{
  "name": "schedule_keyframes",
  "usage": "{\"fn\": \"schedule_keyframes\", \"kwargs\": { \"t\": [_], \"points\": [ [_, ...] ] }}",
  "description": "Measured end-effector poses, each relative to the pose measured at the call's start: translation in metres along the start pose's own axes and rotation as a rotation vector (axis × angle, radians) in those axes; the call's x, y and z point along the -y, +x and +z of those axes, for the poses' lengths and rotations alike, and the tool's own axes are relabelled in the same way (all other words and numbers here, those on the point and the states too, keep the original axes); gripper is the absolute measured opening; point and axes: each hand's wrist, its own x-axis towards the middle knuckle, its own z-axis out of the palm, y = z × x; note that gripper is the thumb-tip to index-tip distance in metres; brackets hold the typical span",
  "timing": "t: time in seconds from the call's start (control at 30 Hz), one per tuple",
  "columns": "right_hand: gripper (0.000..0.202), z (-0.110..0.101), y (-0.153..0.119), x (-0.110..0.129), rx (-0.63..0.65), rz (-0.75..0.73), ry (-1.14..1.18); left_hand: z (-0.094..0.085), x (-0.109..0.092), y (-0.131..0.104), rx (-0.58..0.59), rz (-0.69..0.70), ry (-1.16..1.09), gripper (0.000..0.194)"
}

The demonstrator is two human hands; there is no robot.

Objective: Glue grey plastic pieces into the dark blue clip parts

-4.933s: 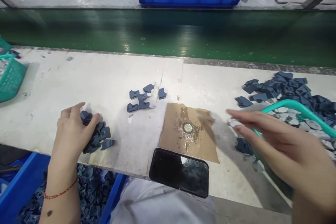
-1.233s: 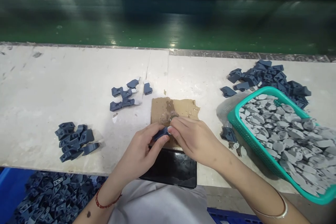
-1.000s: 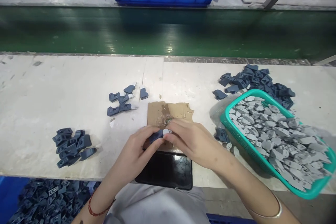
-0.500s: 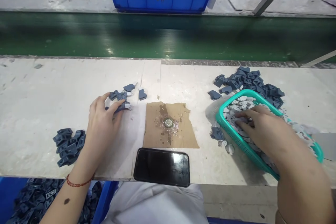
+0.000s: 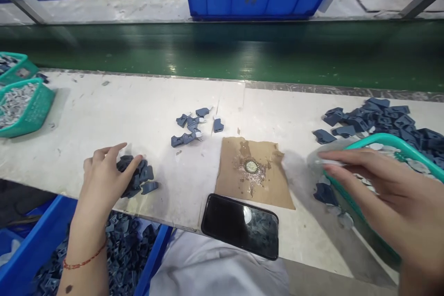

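My left hand [image 5: 102,173] reaches over a small pile of dark blue-grey plastic parts [image 5: 140,175], thumb and fingers apart, with no part visibly gripped. Raised beside the green basket [image 5: 385,138], my right hand [image 5: 385,194] pinches a small white plastic piece [image 5: 331,162] between thumb and fingertips. Loose white pieces lie in that basket, partly hidden by the hand. Several blue-grey parts with white tips [image 5: 190,127] lie grouped on the table. In the middle, a brown cardboard sheet [image 5: 231,166] bears a wet patch around a small round disc [image 5: 251,166].
A black phone [image 5: 239,229] lies by the near edge. More blue-grey parts [image 5: 378,118] are heaped at the right. Two green baskets [image 5: 38,106] stand far left. Below the edge is a blue bin [image 5: 38,249] of parts. A green conveyor [image 5: 215,51] runs behind.
My left hand has left the white-tipped parts and moved to the pile nearer me. My right hand has come up out of the basket with a white piece. The view has swung left.
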Motion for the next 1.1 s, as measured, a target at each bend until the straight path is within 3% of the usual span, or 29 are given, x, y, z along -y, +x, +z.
{"fn": "schedule_keyframes", "kwargs": {
  "t": [0.07, 0.2, 0.3, 0.47, 0.57, 0.67, 0.73, 0.8, 0.87, 0.93, 1.0, 1.1],
  "points": [
    [0.014, 0.016, 0.011, 0.020, 0.099, -0.088, 0.143, -0.005, 0.002, -0.002, 0.094, -0.087, -0.052, 0.062],
    [0.013, 0.050, 0.029, 0.034, 0.216, -0.065, 0.319, -0.012, -0.005, 0.000, 0.183, -0.123, -0.128, 0.043],
    [0.009, 0.066, 0.032, 0.029, 0.291, -0.054, 0.389, -0.016, -0.009, 0.003, 0.161, -0.141, -0.128, 0.035],
    [0.015, 0.068, 0.029, 0.024, 0.364, -0.166, 0.392, -0.020, -0.010, 0.008, 0.105, -0.241, -0.176, 0.029],
    [0.017, 0.068, 0.028, 0.025, 0.358, -0.287, 0.366, -0.020, -0.013, 0.008, 0.024, -0.248, -0.215, 0.027],
    [0.018, 0.073, 0.028, 0.025, 0.351, -0.376, 0.291, -0.021, -0.022, 0.003, -0.165, -0.279, -0.304, 0.025],
    [0.019, 0.076, 0.027, 0.025, 0.360, -0.420, 0.243, -0.022, -0.033, -0.004, -0.281, -0.259, -0.469, 0.026],
    [0.019, 0.078, 0.027, 0.024, 0.363, -0.448, 0.218, -0.022, -0.046, -0.012, -0.304, -0.184, -0.727, 0.027],
    [0.019, 0.077, 0.026, 0.024, 0.359, -0.450, 0.211, -0.020, -0.058, -0.020, -0.195, -0.122, -0.988, 0.026],
    [0.018, 0.076, 0.025, 0.024, 0.357, -0.443, 0.206, -0.014, -0.070, -0.026, -0.004, -0.095, -1.173, 0.024],
    [0.017, 0.075, 0.025, 0.025, 0.365, -0.440, 0.204, -0.005, -0.079, -0.032, 0.190, -0.056, -1.294, 0.024],
    [0.017, 0.074, 0.025, 0.025, 0.356, -0.436, 0.208, 0.011, -0.092, -0.039, 0.367, 0.057, -1.365, 0.026]
  ]
}}
